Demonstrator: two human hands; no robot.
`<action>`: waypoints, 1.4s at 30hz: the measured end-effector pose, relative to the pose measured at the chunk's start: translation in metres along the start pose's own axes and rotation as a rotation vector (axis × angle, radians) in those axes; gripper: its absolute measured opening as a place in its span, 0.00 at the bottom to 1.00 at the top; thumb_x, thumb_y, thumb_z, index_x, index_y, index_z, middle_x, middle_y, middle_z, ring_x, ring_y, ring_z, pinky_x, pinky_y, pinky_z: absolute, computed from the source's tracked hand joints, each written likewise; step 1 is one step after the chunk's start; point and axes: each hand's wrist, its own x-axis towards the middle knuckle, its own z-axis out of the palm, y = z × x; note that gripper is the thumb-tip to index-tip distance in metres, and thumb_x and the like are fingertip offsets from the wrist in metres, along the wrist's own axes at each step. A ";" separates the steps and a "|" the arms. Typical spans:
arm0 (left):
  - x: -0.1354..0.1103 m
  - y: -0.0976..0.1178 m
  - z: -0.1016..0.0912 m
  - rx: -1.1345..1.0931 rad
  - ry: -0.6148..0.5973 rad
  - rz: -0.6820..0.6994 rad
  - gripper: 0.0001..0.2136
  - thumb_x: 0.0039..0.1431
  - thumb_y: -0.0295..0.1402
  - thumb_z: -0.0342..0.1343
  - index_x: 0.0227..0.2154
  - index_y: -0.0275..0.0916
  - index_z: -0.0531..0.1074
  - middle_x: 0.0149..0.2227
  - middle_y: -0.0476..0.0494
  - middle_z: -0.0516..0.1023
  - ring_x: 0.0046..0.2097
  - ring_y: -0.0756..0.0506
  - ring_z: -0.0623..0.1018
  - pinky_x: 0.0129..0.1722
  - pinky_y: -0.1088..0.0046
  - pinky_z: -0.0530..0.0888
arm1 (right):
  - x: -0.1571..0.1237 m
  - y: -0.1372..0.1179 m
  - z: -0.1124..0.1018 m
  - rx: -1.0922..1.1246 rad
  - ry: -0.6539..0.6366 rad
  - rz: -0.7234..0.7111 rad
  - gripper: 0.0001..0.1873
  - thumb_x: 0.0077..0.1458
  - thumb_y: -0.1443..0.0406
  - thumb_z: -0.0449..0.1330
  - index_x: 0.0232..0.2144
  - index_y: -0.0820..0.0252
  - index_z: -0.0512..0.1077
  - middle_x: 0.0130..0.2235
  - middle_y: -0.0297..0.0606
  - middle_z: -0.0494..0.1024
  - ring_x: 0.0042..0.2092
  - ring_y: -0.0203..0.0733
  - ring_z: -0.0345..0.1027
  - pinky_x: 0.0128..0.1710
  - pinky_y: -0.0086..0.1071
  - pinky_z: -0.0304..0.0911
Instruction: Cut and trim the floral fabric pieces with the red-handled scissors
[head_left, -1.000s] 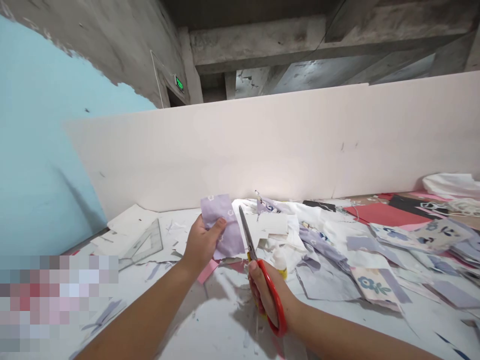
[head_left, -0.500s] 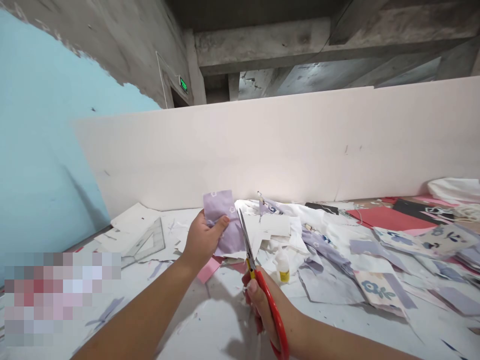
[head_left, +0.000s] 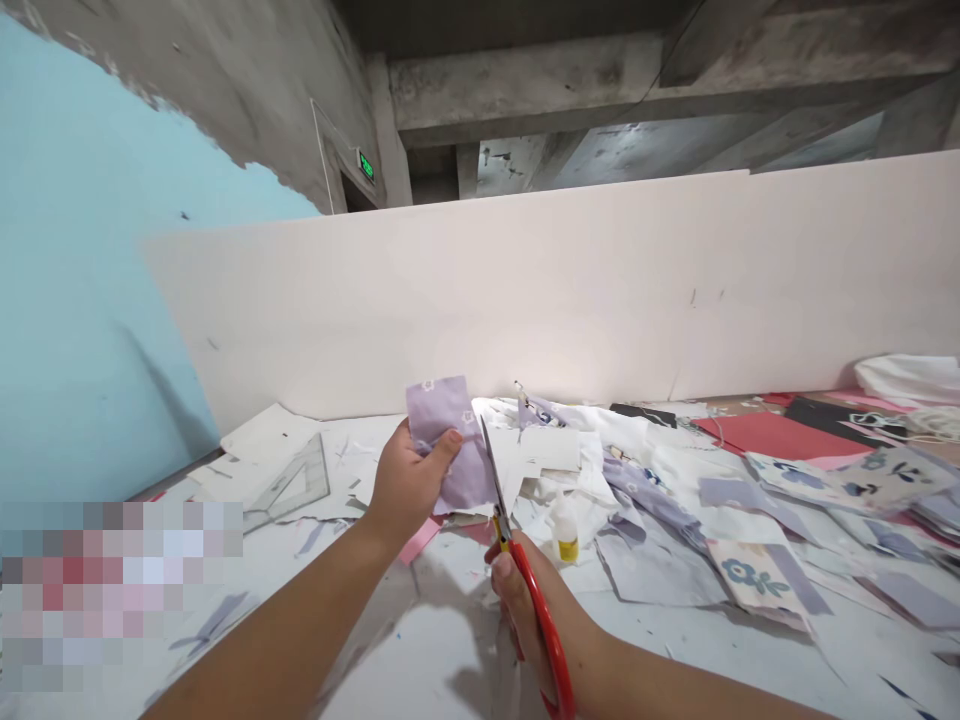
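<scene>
My left hand point(head_left: 412, 475) grips a piece of lilac fabric point(head_left: 442, 408) with small white flowers, its thumb across the front and the fingers hidden behind. Red-handled scissors point(head_left: 551, 640) are in my right hand point(head_left: 525, 600), blades pointing up and away from me. The blades lie along the right edge of the lilac piece; I cannot tell whether they touch it. Below the fabric a pink scrap point(head_left: 420, 540) rests on the table. A small bottle with a yellow label point(head_left: 566, 540) stands just right of the scissors.
White scraps and cloth point(head_left: 551, 450) are heaped behind the scissors. A clear set square point(head_left: 300, 485) lies to the left. Flower-printed pieces point(head_left: 757, 580), lilac pieces point(head_left: 911, 598) and red sheets point(head_left: 780, 438) spread over the right side. A pale partition point(head_left: 465, 300) rises behind the table.
The scissor blades look slightly closer together, and the lilac fabric has shifted a touch. Both hands keep nearly the same place and hold.
</scene>
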 end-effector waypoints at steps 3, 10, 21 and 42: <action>0.000 0.000 0.001 0.011 0.009 0.009 0.17 0.45 0.44 0.58 0.34 0.37 0.69 0.26 0.48 0.76 0.26 0.50 0.74 0.24 0.77 0.68 | 0.001 0.000 -0.001 0.015 -0.032 0.044 0.24 0.49 0.42 0.46 0.25 0.57 0.58 0.18 0.25 0.54 0.18 0.29 0.44 0.15 0.24 0.44; 0.001 -0.002 0.001 0.009 0.010 -0.008 0.18 0.45 0.44 0.58 0.35 0.37 0.69 0.30 0.45 0.77 0.30 0.47 0.75 0.27 0.75 0.70 | 0.005 0.009 -0.003 0.118 -0.024 0.072 0.25 0.48 0.42 0.48 0.23 0.57 0.60 0.17 0.26 0.55 0.17 0.29 0.44 0.14 0.25 0.46; 0.000 -0.004 0.002 -0.020 -0.003 -0.021 0.19 0.44 0.45 0.58 0.36 0.37 0.69 0.31 0.45 0.77 0.31 0.47 0.76 0.28 0.74 0.71 | 0.009 0.012 -0.004 0.100 -0.019 0.092 0.25 0.48 0.42 0.48 0.20 0.57 0.58 0.14 0.25 0.55 0.14 0.28 0.45 0.11 0.24 0.46; 0.010 -0.003 -0.008 -0.339 -0.138 -0.067 0.12 0.47 0.39 0.56 0.34 0.38 0.68 0.24 0.52 0.71 0.24 0.52 0.69 0.24 0.78 0.66 | 0.016 0.013 -0.002 0.139 -0.015 0.167 0.26 0.47 0.41 0.48 0.23 0.58 0.57 0.15 0.22 0.58 0.14 0.27 0.51 0.13 0.23 0.54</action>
